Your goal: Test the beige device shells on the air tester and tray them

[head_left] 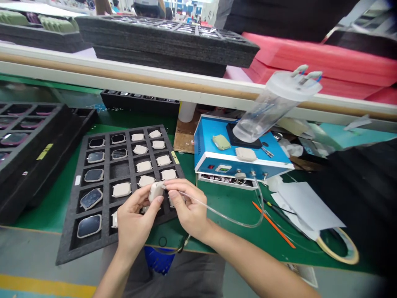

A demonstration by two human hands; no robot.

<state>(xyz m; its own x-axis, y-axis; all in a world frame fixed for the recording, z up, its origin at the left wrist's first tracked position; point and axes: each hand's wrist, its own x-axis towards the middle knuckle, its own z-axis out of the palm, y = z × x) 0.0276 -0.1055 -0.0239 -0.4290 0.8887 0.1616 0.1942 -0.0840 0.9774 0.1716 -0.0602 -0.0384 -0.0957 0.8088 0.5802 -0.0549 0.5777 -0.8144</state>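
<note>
Two hands up, both over the near right corner of the black foam tray (71, 244). One beige casing (156, 191), smooth plastic with rounded corners, sits pinched between thumb and fingers of my left hand (133, 223). My right hand (187, 211) nips one thin clear tube (229, 217) at the casing's edge, wrist bent inward. In the tray's square pockets: seven dark glossy-faced pieces, at least nine beige. Right of the tray, one blue box (242, 155) carries two more casings.
</note>
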